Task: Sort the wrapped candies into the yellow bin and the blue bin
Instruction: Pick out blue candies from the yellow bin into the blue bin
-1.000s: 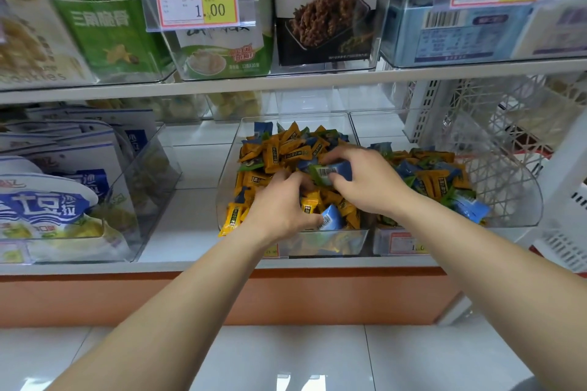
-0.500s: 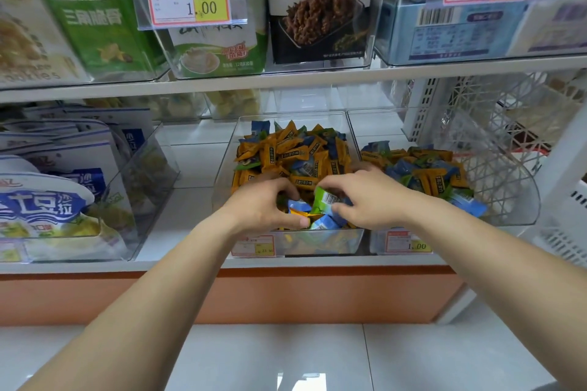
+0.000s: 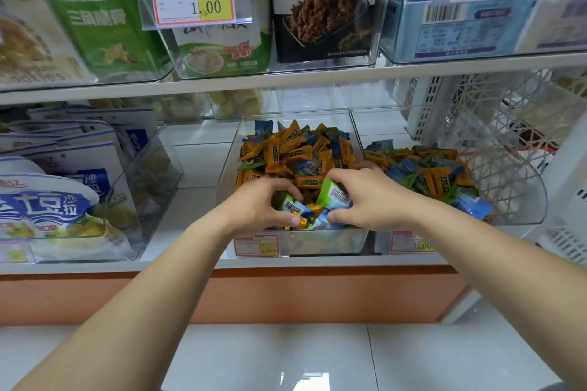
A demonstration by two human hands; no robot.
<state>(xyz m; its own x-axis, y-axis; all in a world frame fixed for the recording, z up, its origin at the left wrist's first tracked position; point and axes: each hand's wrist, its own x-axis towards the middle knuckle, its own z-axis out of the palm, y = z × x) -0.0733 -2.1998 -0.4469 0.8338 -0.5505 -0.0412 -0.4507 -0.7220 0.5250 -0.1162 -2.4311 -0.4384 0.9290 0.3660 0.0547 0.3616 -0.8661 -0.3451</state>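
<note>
A clear bin [image 3: 231, 165] on the lower shelf holds a heap of wrapped candies [image 3: 298, 152], mostly orange with some blue and green. A second clear bin [image 3: 536, 200] to its right holds a similar mixed heap [image 3: 428, 174]. Both my hands are at the front of the first bin. My left hand [image 3: 257, 203] grips a blue and green candy [image 3: 292, 204] with curled fingers. My right hand [image 3: 368, 197] grips a green candy with a barcode [image 3: 333, 193]. More blue and orange candies lie between the two hands.
Price tags [image 3: 257, 244] are fixed to the bin fronts. Bagged snacks [image 3: 47, 206] fill a clear bin at the left. The upper shelf [image 3: 286, 79] hangs close above with more packets. A white lattice basket [image 3: 508, 123] stands at the right.
Both hands have drawn from the middle of the heap toward the front of the bin, gathering blue and green candies between them.
</note>
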